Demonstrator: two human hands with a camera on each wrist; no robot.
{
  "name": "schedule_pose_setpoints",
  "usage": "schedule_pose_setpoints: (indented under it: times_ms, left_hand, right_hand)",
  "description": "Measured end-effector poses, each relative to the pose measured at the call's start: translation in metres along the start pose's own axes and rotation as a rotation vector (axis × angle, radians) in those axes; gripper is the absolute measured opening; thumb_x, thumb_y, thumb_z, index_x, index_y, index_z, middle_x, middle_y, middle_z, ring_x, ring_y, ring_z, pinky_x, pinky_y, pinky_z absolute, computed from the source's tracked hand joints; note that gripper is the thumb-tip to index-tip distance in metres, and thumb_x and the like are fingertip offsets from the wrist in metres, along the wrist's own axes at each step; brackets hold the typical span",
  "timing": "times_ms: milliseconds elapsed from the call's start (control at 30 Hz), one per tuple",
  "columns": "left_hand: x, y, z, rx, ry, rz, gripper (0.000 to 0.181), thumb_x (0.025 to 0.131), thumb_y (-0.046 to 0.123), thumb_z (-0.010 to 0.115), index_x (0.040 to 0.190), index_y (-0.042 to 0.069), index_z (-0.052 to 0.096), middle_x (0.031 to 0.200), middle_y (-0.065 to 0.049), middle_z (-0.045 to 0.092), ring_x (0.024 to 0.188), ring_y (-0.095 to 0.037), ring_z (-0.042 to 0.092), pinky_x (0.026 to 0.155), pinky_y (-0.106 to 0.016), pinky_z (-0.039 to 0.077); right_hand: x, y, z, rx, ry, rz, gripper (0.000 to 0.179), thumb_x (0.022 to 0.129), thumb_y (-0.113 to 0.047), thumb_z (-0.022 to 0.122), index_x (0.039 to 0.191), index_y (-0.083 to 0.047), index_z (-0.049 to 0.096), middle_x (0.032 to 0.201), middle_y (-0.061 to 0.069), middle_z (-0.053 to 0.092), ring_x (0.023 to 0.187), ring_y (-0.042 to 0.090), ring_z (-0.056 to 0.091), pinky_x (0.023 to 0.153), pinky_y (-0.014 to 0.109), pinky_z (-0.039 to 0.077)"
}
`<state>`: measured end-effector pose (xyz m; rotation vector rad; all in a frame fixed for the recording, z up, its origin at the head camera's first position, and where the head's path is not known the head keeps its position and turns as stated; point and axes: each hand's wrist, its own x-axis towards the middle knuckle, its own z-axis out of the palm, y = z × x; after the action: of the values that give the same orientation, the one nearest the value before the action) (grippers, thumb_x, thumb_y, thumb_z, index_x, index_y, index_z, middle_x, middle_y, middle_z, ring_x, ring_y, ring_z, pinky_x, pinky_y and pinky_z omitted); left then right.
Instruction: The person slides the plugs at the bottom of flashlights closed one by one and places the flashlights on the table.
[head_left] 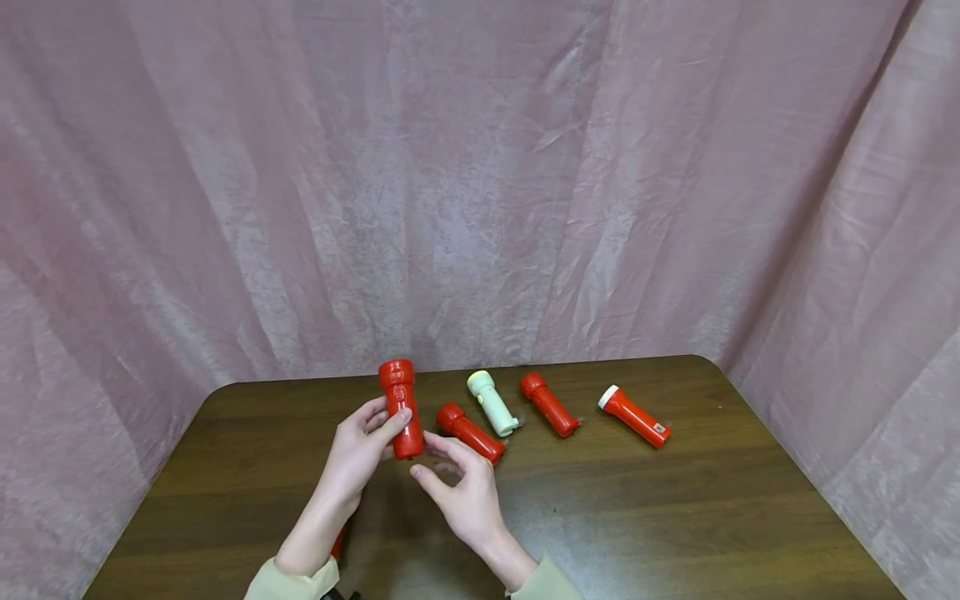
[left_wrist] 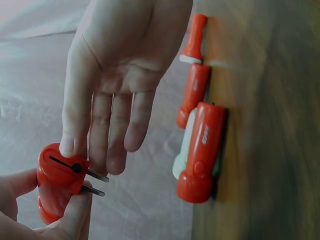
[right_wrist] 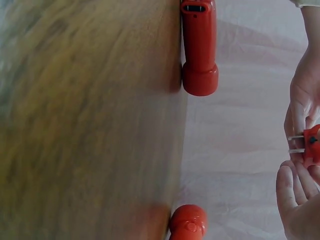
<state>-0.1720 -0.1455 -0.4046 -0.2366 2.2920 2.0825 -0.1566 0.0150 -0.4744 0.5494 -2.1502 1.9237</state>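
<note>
Flashlight (head_left: 399,395) in left hand (head_left: 356,454) — right hand (head_left: 467,493) alongside

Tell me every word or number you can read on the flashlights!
None can be read for sure.
Red flashlight in front: pale lettering, too blurred.
Red flashlight behind it: pale mark, too small.
Red flashlight with white rim: little sticker, too small.
Red flashlight in the left hand: no readable words.
</note>
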Motion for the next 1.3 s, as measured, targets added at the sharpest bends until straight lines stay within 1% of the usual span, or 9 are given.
schedule_pose_setpoints:
  times_ms: [233, 500, 633, 733, 833, 900, 1000, 1133, 1300]
  left_hand:
    - [-0.009, -0.002, 0.003, -0.064, -0.004, 0.022, 0.059, 0.105, 0.023, 0.065, 0.153, -0.004, 0.045, 0.146, -0.026, 0.061, 0.094, 0.0, 0.069, 0.078, -0.019, 0.06]
    - [-0.021, -0.004, 0.008, -0.148, -0.032, 0.012, 0.055, 0.106, 0.024, 0.063, 0.151, -0.002, 0.047, 0.139, -0.015, 0.065, 0.102, 0.0, 0.069, 0.084, -0.021, 0.061]
    - [-0.028, -0.003, 0.01, -0.151, -0.039, 0.0, 0.054, 0.106, 0.026, 0.063, 0.151, -0.001, 0.049, 0.143, -0.017, 0.063, 0.105, -0.002, 0.068, 0.086, -0.022, 0.061]
    - [-0.031, -0.004, 0.011, -0.144, -0.037, -0.005, 0.054, 0.105, 0.025, 0.063, 0.15, -0.001, 0.05, 0.135, -0.015, 0.068, 0.102, -0.003, 0.069, 0.085, -0.023, 0.061]
    - [-0.034, -0.006, 0.011, -0.127, -0.033, -0.011, 0.051, 0.105, 0.023, 0.063, 0.149, -0.001, 0.052, 0.125, -0.011, 0.074, 0.1, -0.006, 0.07, 0.083, -0.025, 0.061]
    - [-0.035, -0.008, 0.01, -0.114, -0.036, -0.012, 0.052, 0.105, 0.024, 0.063, 0.149, -0.001, 0.052, 0.125, -0.013, 0.075, 0.101, -0.008, 0.071, 0.082, -0.026, 0.062]
    - [-0.037, -0.01, 0.011, -0.09, -0.049, -0.004, 0.054, 0.105, 0.028, 0.064, 0.148, -0.001, 0.052, 0.131, -0.018, 0.073, 0.103, -0.012, 0.073, 0.08, -0.027, 0.063]
    - [-0.039, -0.011, 0.014, -0.082, -0.053, -0.008, 0.052, 0.102, 0.028, 0.069, 0.144, -0.001, 0.057, 0.128, -0.018, 0.073, 0.098, -0.016, 0.074, 0.076, -0.028, 0.063]
    - [-0.043, -0.011, 0.015, -0.07, -0.042, -0.003, 0.053, 0.1, 0.024, 0.072, 0.143, -0.002, 0.058, 0.128, -0.018, 0.072, 0.095, -0.018, 0.075, 0.074, -0.029, 0.065]
  right_hand:
    - [-0.004, -0.007, -0.001, -0.057, 0.043, -0.08, 0.04, 0.089, -0.009, 0.083, 0.128, -0.01, 0.075, 0.121, 0.008, 0.08, 0.1, 0.024, 0.078, 0.086, 0.032, 0.066]
    - [-0.008, -0.007, -0.004, -0.136, 0.11, -0.306, 0.036, 0.088, -0.003, 0.082, 0.123, -0.007, 0.076, 0.11, 0.01, 0.082, 0.095, 0.022, 0.078, 0.08, 0.036, 0.066]
    - [-0.012, -0.009, -0.008, -0.184, 0.126, -0.375, 0.037, 0.087, -0.002, 0.083, 0.123, -0.006, 0.075, 0.109, 0.01, 0.081, 0.095, 0.021, 0.078, 0.08, 0.036, 0.066]
    - [-0.016, -0.012, -0.013, -0.233, 0.126, -0.403, 0.039, 0.085, -0.002, 0.085, 0.123, -0.005, 0.076, 0.109, 0.008, 0.081, 0.095, 0.02, 0.078, 0.082, 0.031, 0.066]
    - [-0.019, -0.013, -0.019, -0.325, 0.121, -0.457, 0.041, 0.082, -0.002, 0.087, 0.122, -0.006, 0.077, 0.109, 0.007, 0.08, 0.096, 0.019, 0.078, 0.086, 0.023, 0.063]
    - [-0.02, -0.014, -0.023, -0.393, 0.113, -0.515, 0.042, 0.08, -0.003, 0.088, 0.121, -0.007, 0.077, 0.109, 0.006, 0.08, 0.097, 0.018, 0.077, 0.089, 0.02, 0.061]
    - [-0.02, -0.015, -0.03, -0.466, 0.09, -0.61, 0.045, 0.079, -0.005, 0.09, 0.121, -0.009, 0.077, 0.108, 0.004, 0.08, 0.097, 0.016, 0.076, 0.09, 0.021, 0.06]
    - [-0.021, -0.018, -0.037, -0.509, 0.059, -0.713, 0.046, 0.077, -0.005, 0.09, 0.121, -0.009, 0.076, 0.106, 0.002, 0.078, 0.094, 0.014, 0.074, 0.087, 0.023, 0.06]
    - [-0.021, -0.02, -0.043, -0.522, 0.025, -0.745, 0.039, 0.083, -0.012, 0.089, 0.121, -0.01, 0.077, 0.107, 0.001, 0.077, 0.095, 0.013, 0.074, 0.088, 0.021, 0.06]
